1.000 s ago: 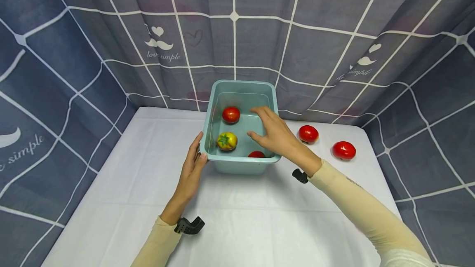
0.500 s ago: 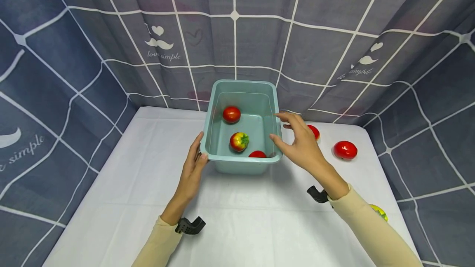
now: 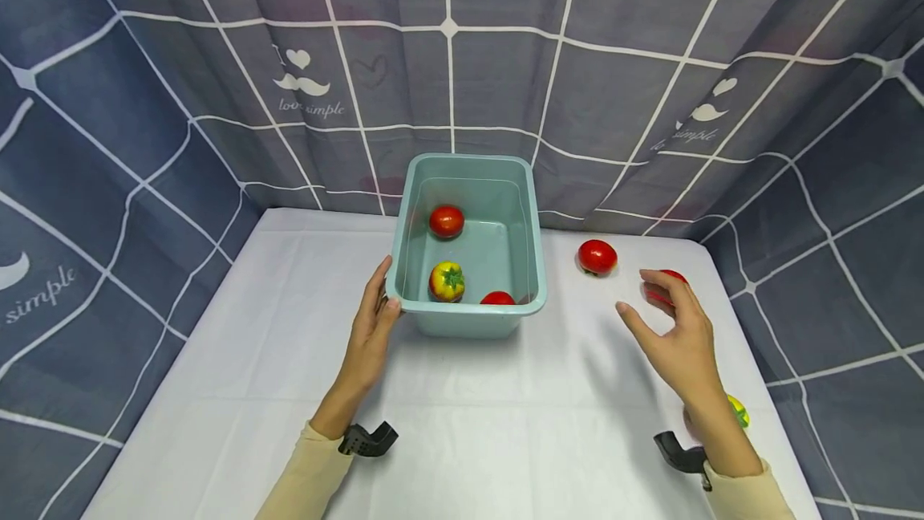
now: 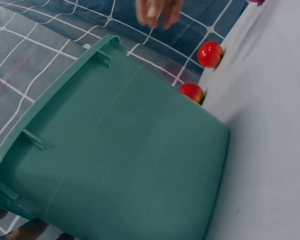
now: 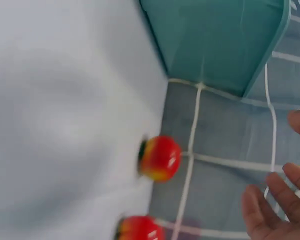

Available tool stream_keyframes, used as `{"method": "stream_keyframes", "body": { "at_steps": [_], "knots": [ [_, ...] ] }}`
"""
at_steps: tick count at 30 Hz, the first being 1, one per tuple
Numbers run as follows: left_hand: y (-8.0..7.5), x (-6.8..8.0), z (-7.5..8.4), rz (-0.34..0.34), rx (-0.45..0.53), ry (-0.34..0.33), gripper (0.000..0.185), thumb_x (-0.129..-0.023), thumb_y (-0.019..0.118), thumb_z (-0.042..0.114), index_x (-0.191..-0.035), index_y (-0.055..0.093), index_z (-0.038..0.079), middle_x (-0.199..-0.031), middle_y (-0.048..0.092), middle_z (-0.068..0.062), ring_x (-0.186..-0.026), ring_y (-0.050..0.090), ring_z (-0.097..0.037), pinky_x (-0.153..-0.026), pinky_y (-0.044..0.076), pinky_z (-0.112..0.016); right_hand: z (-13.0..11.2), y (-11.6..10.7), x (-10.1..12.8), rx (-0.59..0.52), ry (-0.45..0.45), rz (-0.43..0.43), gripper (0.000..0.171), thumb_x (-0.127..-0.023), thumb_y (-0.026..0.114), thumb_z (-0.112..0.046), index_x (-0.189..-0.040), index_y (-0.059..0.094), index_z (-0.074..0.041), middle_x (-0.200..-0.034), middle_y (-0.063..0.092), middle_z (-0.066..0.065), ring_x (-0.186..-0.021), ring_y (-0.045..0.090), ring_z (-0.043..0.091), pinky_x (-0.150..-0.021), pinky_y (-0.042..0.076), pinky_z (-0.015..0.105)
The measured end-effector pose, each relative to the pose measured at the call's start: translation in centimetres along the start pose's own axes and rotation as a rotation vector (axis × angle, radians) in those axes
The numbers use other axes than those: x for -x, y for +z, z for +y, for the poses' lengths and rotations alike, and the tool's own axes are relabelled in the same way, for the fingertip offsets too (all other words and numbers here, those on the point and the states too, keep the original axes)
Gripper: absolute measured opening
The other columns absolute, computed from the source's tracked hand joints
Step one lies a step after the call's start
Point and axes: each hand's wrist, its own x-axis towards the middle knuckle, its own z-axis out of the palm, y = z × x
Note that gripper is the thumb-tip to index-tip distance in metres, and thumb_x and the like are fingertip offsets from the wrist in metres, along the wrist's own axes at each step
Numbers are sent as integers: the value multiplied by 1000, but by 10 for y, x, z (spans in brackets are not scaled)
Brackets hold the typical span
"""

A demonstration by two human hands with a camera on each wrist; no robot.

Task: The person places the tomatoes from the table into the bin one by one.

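Observation:
A pale green plastic bin [image 3: 469, 321] stands on the white table. My left hand [image 3: 368, 347] holds its near left corner, thumb at the rim; a few fingers [image 4: 27, 230] show at the rim in the left wrist view. Inside lie a red tomato [image 3: 447, 221], a yellow-red tomato [image 3: 447, 281] with its green top showing, and another red tomato [image 3: 498, 298] partly hidden by the near wall. My right hand [image 3: 682, 343] hovers with spread fingers near a red tomato [image 3: 675, 274], which it partly covers. It holds nothing.
Another red tomato [image 3: 597, 257] sits right of the bin. A yellow-green one [image 3: 738, 410] is partly hidden behind my right wrist. Grey checked curtains [image 3: 505, 87] enclose the back and sides of the white tabletop [image 3: 462, 424].
My right hand has moved from over the bin out to the right. The yellow-red tomato in the bin has rolled about. My left hand stays at the corner.

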Motion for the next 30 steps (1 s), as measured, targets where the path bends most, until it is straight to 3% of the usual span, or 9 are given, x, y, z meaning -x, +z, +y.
{"method": "stream_keyframes", "body": {
  "at_steps": [3, 8, 11, 13, 15, 18, 22, 30],
  "knots": [
    [-2, 1, -1, 5, 11, 1, 61, -118, 42, 19, -173, 21, 31, -181, 20, 7, -166, 27, -29, -117, 40, -11, 10, -8, 17, -2, 105, 52, 59, -89, 88, -10, -143, 65, -12, -135, 67, 2, -121, 57, -9, -106, 41, 1],
    [-3, 2, -1, 15, 33, 5, 61, -117, 42, 18, -173, 22, 30, -181, 20, 6, -166, 27, -30, -117, 42, -11, 26, -17, 40, 46, 228, 132, 58, -90, 86, -12, -144, 65, -13, -140, 67, 11, -126, 54, -10, -108, 37, 1],
    [-3, 2, -1, 11, 26, -2, 61, -117, 42, 19, -173, 22, 31, -181, 19, 7, -166, 27, -29, -117, 41, -10, 35, -26, 55, 85, 348, 167, 58, -93, 84, -17, -147, 64, -13, -148, 64, 14, -139, 56, 5, -116, 34, 4],
    [-1, 2, -1, 8, 25, -3, 61, -117, 42, 19, -173, 22, 31, -181, 20, 6, -166, 27, -29, -116, 42, -11, 40, -32, 66, 102, 453, 176, 60, -94, 83, -22, -150, 61, -15, -155, 60, 14, -149, 52, 19, -125, 32, 13],
    [0, 1, -1, 8, 27, -5, 61, -117, 42, 19, -173, 22, 31, -181, 20, 6, -166, 27, -28, -116, 42, -10, 45, -37, 77, 119, 544, 179, 64, -95, 81, -26, -154, 58, -15, -161, 55, 14, -154, 47, 34, -133, 31, 28],
    [0, 0, -1, 8, 31, 0, 61, -117, 43, 18, -173, 23, 31, -181, 21, 5, -166, 27, -29, -116, 42, -10, 55, -45, 92, 138, 644, 178, 71, -95, 80, -31, -158, 52, -16, -166, 48, 16, -156, 41, 41, -135, 28, 51],
    [1, -1, 0, 5, 27, -1, 61, -117, 42, 19, -173, 22, 31, -181, 21, 6, -166, 26, -28, -116, 41, -10, 65, -51, 107, 162, 714, 141, 81, -94, 80, -32, -163, 43, -11, -166, 42, 25, -152, 38, 47, -130, 29, 62],
    [2, -1, 0, -1, 40, 2, 61, -117, 42, 19, -173, 22, 30, -181, 20, 7, -167, 27, -29, -117, 41, -11, 77, -51, 120, 202, 754, 28, 88, -98, 76, -29, -167, 30, -3, -163, 37, 33, -151, 36, 52, -128, 27, 68]
  ]
}}
